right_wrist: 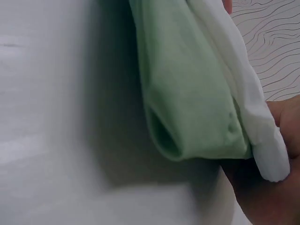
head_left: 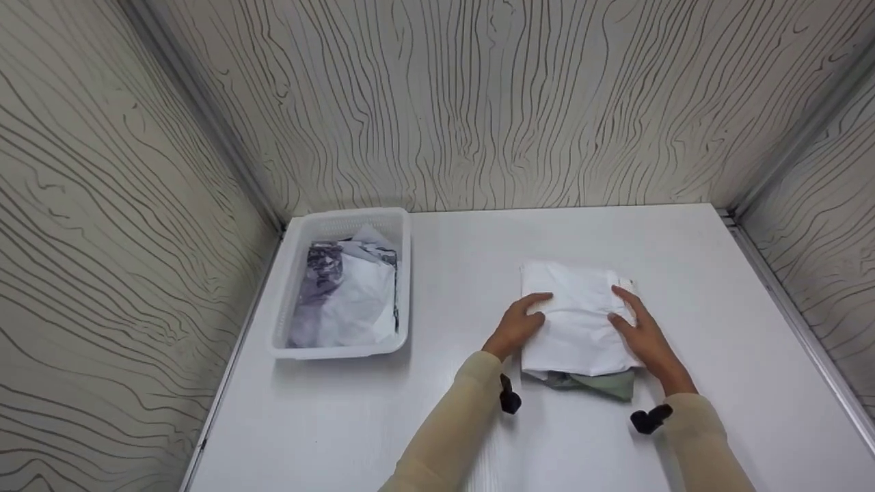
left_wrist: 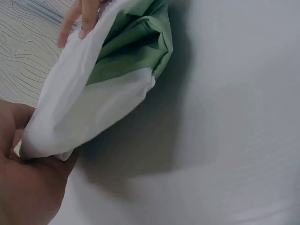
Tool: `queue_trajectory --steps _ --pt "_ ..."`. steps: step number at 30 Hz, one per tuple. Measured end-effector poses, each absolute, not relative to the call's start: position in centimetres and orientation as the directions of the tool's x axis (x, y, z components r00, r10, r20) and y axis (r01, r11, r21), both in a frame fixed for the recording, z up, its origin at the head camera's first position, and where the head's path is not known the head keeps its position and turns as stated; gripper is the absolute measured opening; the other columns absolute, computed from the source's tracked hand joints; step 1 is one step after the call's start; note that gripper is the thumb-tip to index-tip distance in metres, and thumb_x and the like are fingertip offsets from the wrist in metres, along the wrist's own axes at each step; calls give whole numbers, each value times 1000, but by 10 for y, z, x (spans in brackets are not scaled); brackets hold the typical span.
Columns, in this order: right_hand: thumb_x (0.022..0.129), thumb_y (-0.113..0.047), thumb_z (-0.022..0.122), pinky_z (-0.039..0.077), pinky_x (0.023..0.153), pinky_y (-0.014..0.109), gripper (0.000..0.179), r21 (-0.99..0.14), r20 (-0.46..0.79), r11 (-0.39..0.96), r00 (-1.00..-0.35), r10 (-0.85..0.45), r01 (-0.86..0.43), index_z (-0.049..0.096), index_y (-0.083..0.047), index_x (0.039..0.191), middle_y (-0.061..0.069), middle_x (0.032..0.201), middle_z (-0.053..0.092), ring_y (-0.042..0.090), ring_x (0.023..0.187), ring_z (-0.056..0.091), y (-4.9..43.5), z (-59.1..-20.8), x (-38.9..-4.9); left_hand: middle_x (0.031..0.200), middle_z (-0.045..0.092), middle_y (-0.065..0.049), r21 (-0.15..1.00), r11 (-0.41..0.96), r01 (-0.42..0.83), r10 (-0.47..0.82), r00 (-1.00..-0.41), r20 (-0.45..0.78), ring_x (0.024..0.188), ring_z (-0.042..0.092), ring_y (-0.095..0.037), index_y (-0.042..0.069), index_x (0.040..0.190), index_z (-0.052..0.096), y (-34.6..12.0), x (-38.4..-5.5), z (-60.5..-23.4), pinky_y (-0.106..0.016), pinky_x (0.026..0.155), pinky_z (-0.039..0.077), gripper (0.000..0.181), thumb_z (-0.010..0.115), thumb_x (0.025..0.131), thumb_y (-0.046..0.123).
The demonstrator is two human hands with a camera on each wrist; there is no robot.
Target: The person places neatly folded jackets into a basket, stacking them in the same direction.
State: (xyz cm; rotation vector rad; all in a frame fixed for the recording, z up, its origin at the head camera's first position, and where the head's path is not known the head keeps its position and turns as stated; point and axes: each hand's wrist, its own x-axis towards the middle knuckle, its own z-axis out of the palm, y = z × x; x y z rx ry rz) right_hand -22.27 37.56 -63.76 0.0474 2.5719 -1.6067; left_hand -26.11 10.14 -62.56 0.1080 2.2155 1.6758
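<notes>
A folded white cloth [head_left: 581,345] lies over a folded green cloth [head_left: 610,385], both making one flat bundle. My left hand [head_left: 518,324] grips the bundle's left side, thumb on the white layer and some fingers tucked below the edge. From the right side my right hand [head_left: 646,340] holds it the same way, thumb on top. In the left wrist view, the green folds [left_wrist: 136,51] show inside the white layer, and a shadow falls on the table beneath. The right wrist view has the green fold [right_wrist: 187,93] hanging under the white edge [right_wrist: 248,93].
To the left on the white table [head_left: 458,273] stands a white plastic basket [head_left: 342,352] with purple, white and patterned cloths [head_left: 355,301] in it. Wood-grain panels [head_left: 444,102] enclose the table at the back and sides.
</notes>
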Motion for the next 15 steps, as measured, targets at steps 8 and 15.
queue_trajectory --steps 8,15 --pt "110 -39 58 5 128 73 70 -908 -189 383 -982 -17 168 28 -17 169 16 180 12 46 166 -1 373 -639 -225 153 61 -2 959 207 -196 258 -934 -247 151 49 -27 25 136 73 100 -263 -629 -48 124 40 34 70 102 28" --pt "110 -32 60 -1 128 74 75 -916 -209 355 -978 -21 188 21 -20 172 13 181 4 44 166 -7 366 -631 -229 166 49 -3 966 184 -184 234 -946 -225 159 38 -30 28 152 60 95 -267 -624 -49 130 32 58 73 97 19"
